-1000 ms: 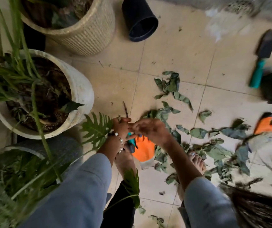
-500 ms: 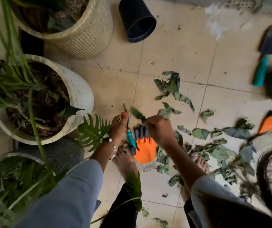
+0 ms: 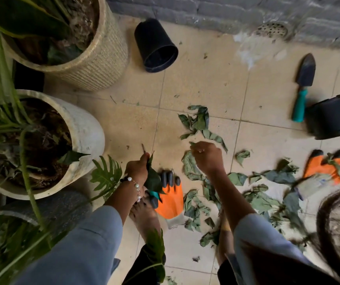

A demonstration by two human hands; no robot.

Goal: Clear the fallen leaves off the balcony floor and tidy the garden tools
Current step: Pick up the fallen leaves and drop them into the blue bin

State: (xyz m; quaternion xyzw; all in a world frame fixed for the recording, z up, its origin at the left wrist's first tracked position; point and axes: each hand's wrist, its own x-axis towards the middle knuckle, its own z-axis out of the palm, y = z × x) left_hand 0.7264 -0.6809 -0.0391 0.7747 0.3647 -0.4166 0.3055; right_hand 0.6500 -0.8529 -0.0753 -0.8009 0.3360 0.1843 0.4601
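Now my left hand [image 3: 137, 171] has lifted off the floor with a bunch of dark green leaves [image 3: 152, 179] clenched in it, a thin twig poking above the thumb; half a second back it was down beside the small teal-handled tool by my foot. That tool is mostly hidden behind the bunch, only a sliver of teal showing. My right hand [image 3: 206, 157] has risen too, pinching one small leaf at the fingertips. So gathering is under way, but barely: most fallen leaves [image 3: 198, 124] are scattered across the middle of the floor [image 3: 206, 87], toward the right edge.

Tools untouched: orange glove [image 3: 170, 199] by my left foot, second orange glove [image 3: 327, 167] at the right edge with leaves on it, trowel [image 3: 303, 85] near the wall beside a tipped black pot [image 3: 333, 117].

Right edge is motion-blurred; dark strands there, hard to identify.
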